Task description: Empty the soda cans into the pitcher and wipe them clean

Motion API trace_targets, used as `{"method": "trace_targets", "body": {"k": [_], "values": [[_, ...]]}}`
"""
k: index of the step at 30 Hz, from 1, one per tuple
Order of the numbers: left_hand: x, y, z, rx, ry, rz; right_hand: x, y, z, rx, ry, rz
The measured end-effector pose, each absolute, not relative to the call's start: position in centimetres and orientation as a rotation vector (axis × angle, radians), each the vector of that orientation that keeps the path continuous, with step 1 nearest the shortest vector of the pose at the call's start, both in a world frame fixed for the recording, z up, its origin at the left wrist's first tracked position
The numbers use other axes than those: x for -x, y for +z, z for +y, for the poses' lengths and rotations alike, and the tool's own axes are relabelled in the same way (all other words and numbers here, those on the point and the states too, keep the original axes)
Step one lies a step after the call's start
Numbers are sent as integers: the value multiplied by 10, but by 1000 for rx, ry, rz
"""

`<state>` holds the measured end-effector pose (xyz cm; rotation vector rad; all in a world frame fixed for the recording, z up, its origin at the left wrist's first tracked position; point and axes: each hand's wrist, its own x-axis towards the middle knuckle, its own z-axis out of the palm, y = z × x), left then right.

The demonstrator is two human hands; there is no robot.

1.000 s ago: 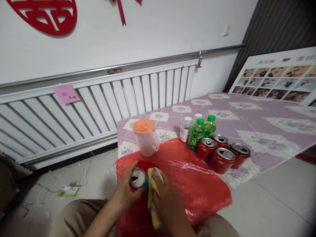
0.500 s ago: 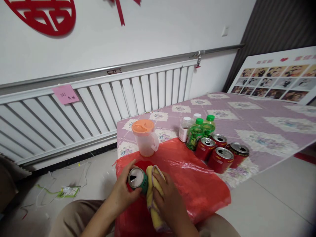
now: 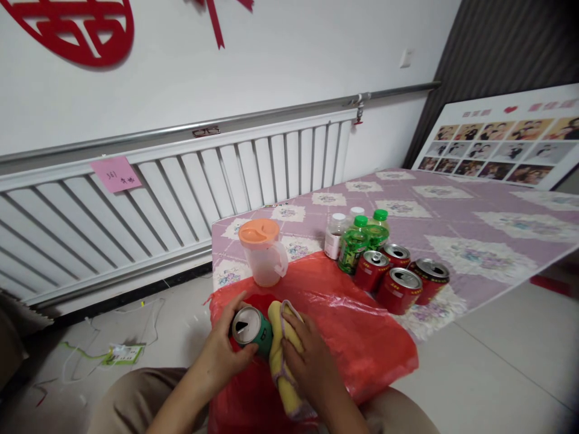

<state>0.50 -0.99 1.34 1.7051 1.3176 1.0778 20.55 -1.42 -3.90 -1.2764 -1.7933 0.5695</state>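
My left hand [image 3: 230,346] is wrapped round a green drink can [image 3: 251,328], its opened top tilted up toward me. In my right hand [image 3: 307,352] is a folded yellow cloth [image 3: 281,361] with a purple edge, pressed against or right beside the can's right side; I cannot tell whether they touch. Both hands are over a red plastic sheet [image 3: 362,337] that covers the table's near corner and hangs over its edge. Just beyond the can stands a clear jug [image 3: 266,265] with an orange lid.
Several red cans [image 3: 399,290] stand to the right, by green-capped bottles [image 3: 353,246] and white-capped bottles [image 3: 335,236]. A flowered cloth covers the table [image 3: 456,211]. Behind it runs a white radiator [image 3: 235,175] with a pink note [image 3: 116,174]. Cords and a green packet [image 3: 123,354] lie on the floor.
The view has shifted slightly. The green can has turned a little in my left hand, showing more of its side. My right hand still keeps the cloth at the can's right side.
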Motion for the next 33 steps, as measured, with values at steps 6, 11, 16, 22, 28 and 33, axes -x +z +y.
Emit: {"method": "trace_targets", "body": {"k": [6, 11, 16, 22, 28, 33], "values": [[-10, 17, -9, -1716, 1062, 1414, -204, -38, -18, 1133, 495, -1772], [-10, 20, -14, -1689, 1027, 1309, -208, -34, -18, 1153, 635, -1698], [-9, 22, -14, -1676, 1053, 1288, -212, -29, -16, 1226, 743, -1594], [-14, 21, -5, -1639, 1182, 1461, -199, -39, -22, 1194, 531, -1631], [-14, 23, 3, -1604, 1238, 1567, -190, -39, -30, 1148, 415, -1697], [-15, 24, 1, -1648, 1236, 1547, -191, -38, -29, 1128, 453, -1680]]}}
